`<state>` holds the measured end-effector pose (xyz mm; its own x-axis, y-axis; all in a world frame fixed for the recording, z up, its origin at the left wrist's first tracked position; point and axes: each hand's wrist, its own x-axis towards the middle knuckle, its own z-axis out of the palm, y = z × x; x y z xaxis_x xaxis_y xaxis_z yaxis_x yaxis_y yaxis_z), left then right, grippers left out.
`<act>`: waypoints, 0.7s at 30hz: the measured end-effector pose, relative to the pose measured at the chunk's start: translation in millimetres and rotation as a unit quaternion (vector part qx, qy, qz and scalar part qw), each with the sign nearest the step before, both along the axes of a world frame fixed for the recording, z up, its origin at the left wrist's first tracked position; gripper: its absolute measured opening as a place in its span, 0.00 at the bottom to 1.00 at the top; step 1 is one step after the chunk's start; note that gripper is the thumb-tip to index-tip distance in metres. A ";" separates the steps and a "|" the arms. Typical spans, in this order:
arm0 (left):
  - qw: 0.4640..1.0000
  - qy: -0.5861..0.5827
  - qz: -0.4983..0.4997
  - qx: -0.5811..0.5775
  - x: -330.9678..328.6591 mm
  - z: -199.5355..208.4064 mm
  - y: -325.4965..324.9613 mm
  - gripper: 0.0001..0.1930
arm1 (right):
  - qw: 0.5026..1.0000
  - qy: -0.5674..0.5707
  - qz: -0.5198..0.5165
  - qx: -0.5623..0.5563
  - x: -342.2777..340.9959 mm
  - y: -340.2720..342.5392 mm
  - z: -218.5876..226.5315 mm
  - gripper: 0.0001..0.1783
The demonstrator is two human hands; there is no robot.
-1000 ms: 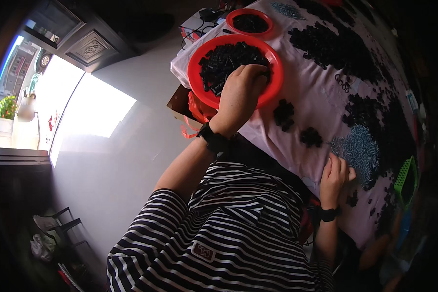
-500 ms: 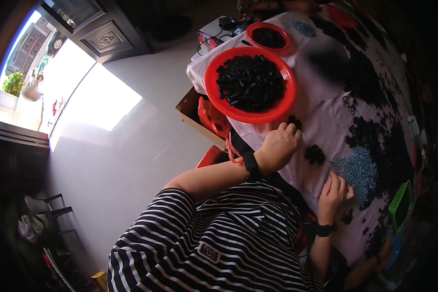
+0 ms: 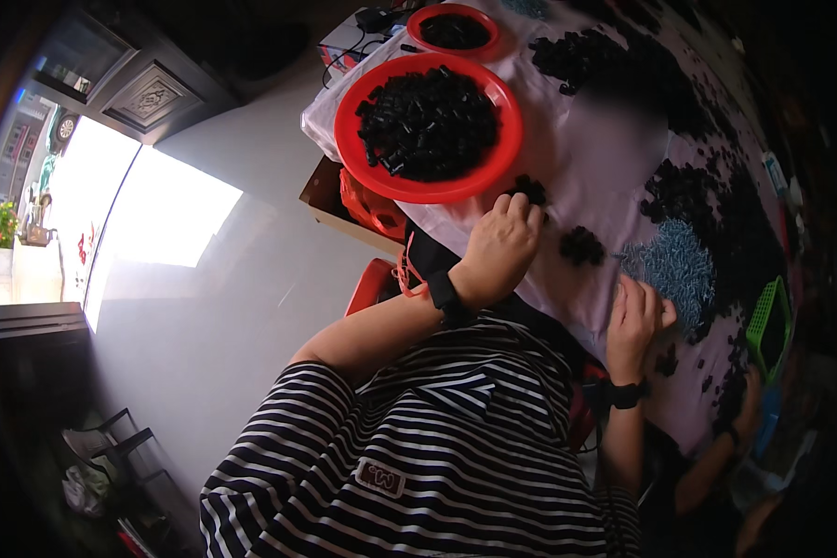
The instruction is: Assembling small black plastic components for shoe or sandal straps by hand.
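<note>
Curled fingers of my left hand (image 3: 500,246) are at a small cluster of black pieces (image 3: 528,190), just below the large red basin (image 3: 346,139) heaped with short black parts (image 3: 430,126). Whether a piece is between those fingertips is hidden. A second small cluster of black pieces (image 3: 581,246) lies between my two hands. My right hand (image 3: 632,325) rests at the near left edge of a pile of small blue-grey screw-like pieces (image 3: 674,270). Its fingers are bent together, and anything in them is too small to make out.
A smaller red basin (image 3: 495,35) of black parts stands at the back. Loose black pieces (image 3: 744,219) spread over the pink cloth (image 3: 567,298). At right are a green basket (image 3: 769,321) and another person's hand (image 3: 749,400). A cardboard box (image 3: 325,209) stands below the table's left edge.
The whole view has shifted, so the table appears higher and farther left. Both hands stay at nearly the same spots by the black cluster and the blue-grey pile.
</note>
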<state>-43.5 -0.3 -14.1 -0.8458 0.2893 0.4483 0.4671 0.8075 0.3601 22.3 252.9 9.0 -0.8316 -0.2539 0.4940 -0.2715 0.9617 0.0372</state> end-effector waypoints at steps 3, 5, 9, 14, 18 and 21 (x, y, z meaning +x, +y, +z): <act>0.985 -0.094 -0.039 0.142 12.2 3.7 0.6 0.10 | 1.000 0.008 -0.001 -0.010 2.2 -2.9 8.0 0.09; 0.938 -0.226 -0.087 0.248 18.8 12.6 -2.5 0.12 | 1.000 0.012 -0.003 -0.014 1.4 -6.7 15.6 0.08; 0.688 -0.524 -0.174 0.470 30.0 26.1 -6.7 0.15 | 0.983 -0.067 0.020 -0.173 -0.2 -15.4 28.2 0.08; 0.550 -0.599 -0.236 0.533 40.3 25.2 -1.2 0.14 | 0.929 -0.133 0.079 -0.337 4.3 -42.7 56.2 0.09; 0.570 -0.584 -0.223 0.533 40.3 28.3 -1.8 0.15 | 0.945 -0.136 0.112 -0.274 8.3 -53.8 67.6 0.09; 0.572 -0.575 -0.234 0.536 39.9 20.7 -2.3 0.16 | 0.950 -0.140 0.120 -0.253 9.5 -56.8 69.8 0.07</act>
